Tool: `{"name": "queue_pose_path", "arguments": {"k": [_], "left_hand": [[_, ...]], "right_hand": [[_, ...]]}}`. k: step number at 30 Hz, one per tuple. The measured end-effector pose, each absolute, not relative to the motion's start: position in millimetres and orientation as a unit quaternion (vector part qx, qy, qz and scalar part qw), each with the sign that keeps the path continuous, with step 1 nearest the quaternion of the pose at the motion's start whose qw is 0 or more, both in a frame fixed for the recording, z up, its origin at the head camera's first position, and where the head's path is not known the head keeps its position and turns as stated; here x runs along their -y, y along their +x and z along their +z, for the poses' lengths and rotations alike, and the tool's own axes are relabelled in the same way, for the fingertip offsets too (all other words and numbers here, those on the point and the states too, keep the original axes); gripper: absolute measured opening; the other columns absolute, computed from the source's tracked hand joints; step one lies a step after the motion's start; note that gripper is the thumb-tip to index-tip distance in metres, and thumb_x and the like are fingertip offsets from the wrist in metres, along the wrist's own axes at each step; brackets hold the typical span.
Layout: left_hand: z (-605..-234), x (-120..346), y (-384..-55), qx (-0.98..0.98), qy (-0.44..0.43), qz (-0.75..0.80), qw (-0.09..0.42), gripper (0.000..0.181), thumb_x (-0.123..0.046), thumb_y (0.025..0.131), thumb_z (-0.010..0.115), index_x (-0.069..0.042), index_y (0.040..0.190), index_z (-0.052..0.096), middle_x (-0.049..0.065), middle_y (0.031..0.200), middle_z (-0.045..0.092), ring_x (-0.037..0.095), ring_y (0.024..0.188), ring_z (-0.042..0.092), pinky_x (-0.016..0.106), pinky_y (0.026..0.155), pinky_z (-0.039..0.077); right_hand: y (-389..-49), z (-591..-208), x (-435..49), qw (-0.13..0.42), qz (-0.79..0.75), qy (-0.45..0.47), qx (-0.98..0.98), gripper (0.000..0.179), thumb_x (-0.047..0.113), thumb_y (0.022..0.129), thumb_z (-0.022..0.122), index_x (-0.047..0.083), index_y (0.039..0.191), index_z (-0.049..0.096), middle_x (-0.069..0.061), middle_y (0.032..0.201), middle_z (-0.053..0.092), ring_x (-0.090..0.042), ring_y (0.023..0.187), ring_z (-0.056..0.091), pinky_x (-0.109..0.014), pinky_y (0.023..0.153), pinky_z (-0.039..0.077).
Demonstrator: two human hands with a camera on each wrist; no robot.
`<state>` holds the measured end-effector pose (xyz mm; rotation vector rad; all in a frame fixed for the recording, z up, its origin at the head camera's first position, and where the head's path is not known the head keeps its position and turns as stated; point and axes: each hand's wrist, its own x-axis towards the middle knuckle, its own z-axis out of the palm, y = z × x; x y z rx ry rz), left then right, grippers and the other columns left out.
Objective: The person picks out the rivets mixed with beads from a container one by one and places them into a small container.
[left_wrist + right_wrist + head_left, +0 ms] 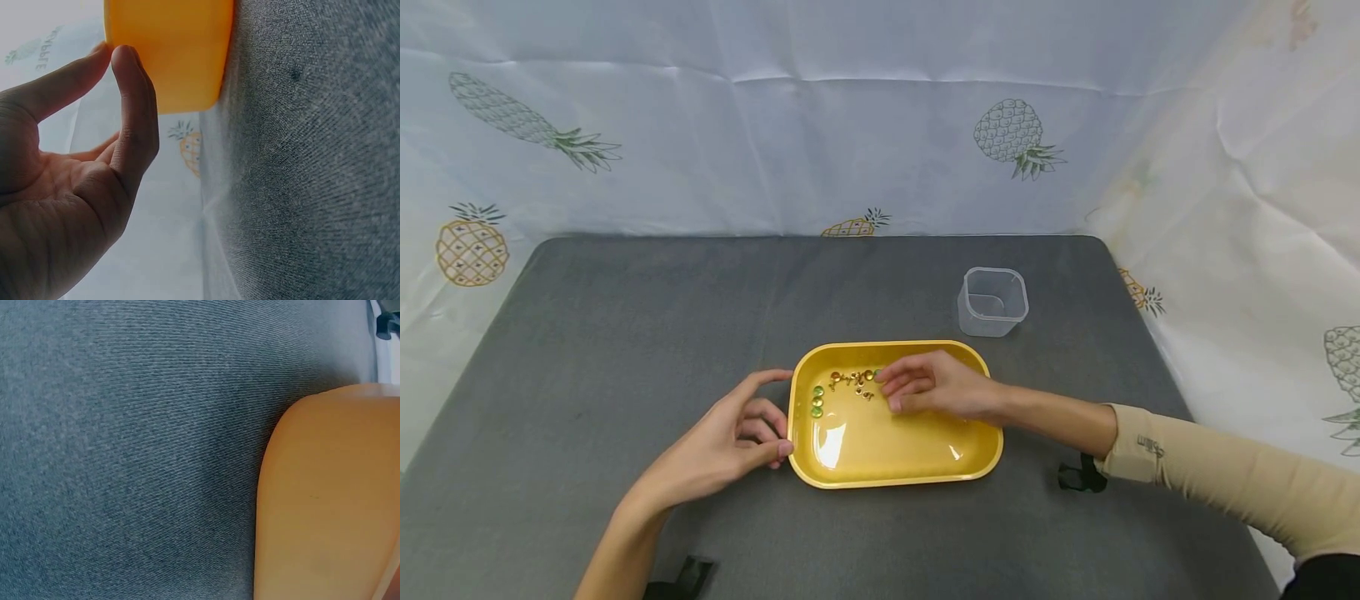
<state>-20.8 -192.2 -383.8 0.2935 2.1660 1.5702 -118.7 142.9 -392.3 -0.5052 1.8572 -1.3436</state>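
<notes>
A yellow tray (880, 482) lies on the grey table. Along its left rim rest the thumb and fingertips of my left hand (718, 446), spread apart on the outside; the left wrist view shows them right against the tray's wall (181, 62). Over the tray hovers my right hand (942, 387), fingers bent, thumb apart from them, fingertips right beside a green bead. Small gold-coloured pieces (859, 379), some with round heads, are scattered near the back. Green round beads (817, 402) line the inner left side. The right wrist view mostly shows the tray's outer wall (325, 506).
A clear plastic container (992, 304) stands behind the tray to the right. The grey table (647, 317) runs back to a hanging white cloth (775, 150) with pineapple prints. Dark straps (1081, 475) hang at the wrists.
</notes>
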Motion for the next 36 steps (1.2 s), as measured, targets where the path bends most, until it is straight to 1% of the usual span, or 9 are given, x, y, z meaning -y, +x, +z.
{"name": "queue_pose_path", "arguments": {"k": [8, 12, 15, 20, 24, 28, 30, 36], "left_hand": [[-384.3, 191.4, -18.6, -0.784, 0.103, 0.571, 0.222, 0.085, -0.007, 0.095, 0.083, -0.01, 0.163, 0.032, 0.014, 0.104, 0.069, 0.021, 0.081, 0.076, 0.033, 0.079, 0.065], [-383.7, 192.7, -17.7, -0.779, 0.107, 0.577, 0.219, 0.086, -0.007, 0.095, 0.082, -0.008, 0.164, 0.031, 0.015, 0.103, 0.069, 0.02, 0.08, 0.075, 0.033, 0.078, 0.064], [-383.1, 192.9, -17.6, -0.776, 0.112, 0.581, 0.219, 0.086, -0.007, 0.096, 0.082, -0.007, 0.165, 0.03, 0.015, 0.102, 0.069, 0.018, 0.08, 0.074, 0.032, 0.077, 0.064], [-382.2, 192.5, -18.7, -0.775, 0.113, 0.582, 0.222, 0.086, -0.008, 0.097, 0.081, -0.008, 0.166, 0.029, 0.014, 0.102, 0.069, 0.017, 0.079, 0.074, 0.031, 0.076, 0.063], [-382.0, 192.6, -19.2, -0.777, 0.112, 0.578, 0.223, 0.085, -0.007, 0.097, 0.081, -0.008, 0.165, 0.029, 0.014, 0.101, 0.069, 0.017, 0.079, 0.073, 0.031, 0.076, 0.062], [-382.1, 192.1, -19.5, -0.781, 0.103, 0.573, 0.227, 0.085, -0.007, 0.097, 0.081, -0.01, 0.165, 0.03, 0.014, 0.102, 0.069, 0.018, 0.079, 0.074, 0.032, 0.076, 0.063], [-382.3, 191.6, -19.6, -0.78, 0.098, 0.574, 0.229, 0.084, -0.007, 0.097, 0.081, -0.011, 0.165, 0.031, 0.014, 0.102, 0.069, 0.018, 0.079, 0.074, 0.032, 0.076, 0.063], [-381.5, 192.5, -18.7, -0.775, 0.104, 0.581, 0.228, 0.085, -0.007, 0.097, 0.08, -0.009, 0.165, 0.029, 0.015, 0.101, 0.069, 0.018, 0.078, 0.073, 0.031, 0.075, 0.062]], "right_hand": [[-118.4, -395.9, -139.9, 0.385, -0.523, -0.203, -0.733, 0.046, 0.003, 0.098, 0.078, -0.006, 0.141, 0.065, -0.024, 0.132, 0.074, -0.016, 0.111, 0.076, -0.025, 0.099, 0.061], [-119.6, -397.9, -136.2, 0.383, -0.52, -0.204, -0.735, 0.043, 0.002, 0.097, 0.078, -0.006, 0.138, 0.066, -0.023, 0.129, 0.076, -0.013, 0.108, 0.077, -0.026, 0.099, 0.061], [-121.2, -398.6, -133.5, 0.38, -0.521, -0.208, -0.735, 0.041, 0.0, 0.097, 0.077, -0.009, 0.136, 0.066, -0.025, 0.124, 0.076, -0.012, 0.105, 0.077, -0.026, 0.097, 0.062], [-124.1, -393.5, -129.1, 0.383, -0.519, -0.205, -0.737, 0.041, -0.002, 0.097, 0.077, -0.01, 0.136, 0.066, -0.027, 0.123, 0.076, -0.01, 0.1, 0.077, -0.026, 0.095, 0.062], [-125.9, -387.2, -126.0, 0.39, -0.505, -0.201, -0.744, 0.041, 0.001, 0.097, 0.077, -0.008, 0.137, 0.067, -0.025, 0.125, 0.076, -0.01, 0.101, 0.077, -0.027, 0.095, 0.063], [-126.7, -384.3, -124.6, 0.394, -0.489, -0.194, -0.754, 0.039, 0.004, 0.098, 0.078, -0.006, 0.135, 0.069, -0.021, 0.123, 0.078, -0.014, 0.102, 0.078, -0.028, 0.096, 0.063], [-126.9, -383.7, -123.9, 0.394, -0.483, -0.191, -0.759, 0.038, 0.005, 0.098, 0.079, -0.005, 0.133, 0.071, -0.019, 0.12, 0.079, -0.015, 0.102, 0.078, -0.028, 0.095, 0.063], [-128.3, -386.5, -119.9, 0.391, -0.472, -0.189, -0.767, 0.033, 0.004, 0.096, 0.08, -0.005, 0.128, 0.073, -0.014, 0.109, 0.08, -0.012, 0.093, 0.077, -0.024, 0.09, 0.062]]}}
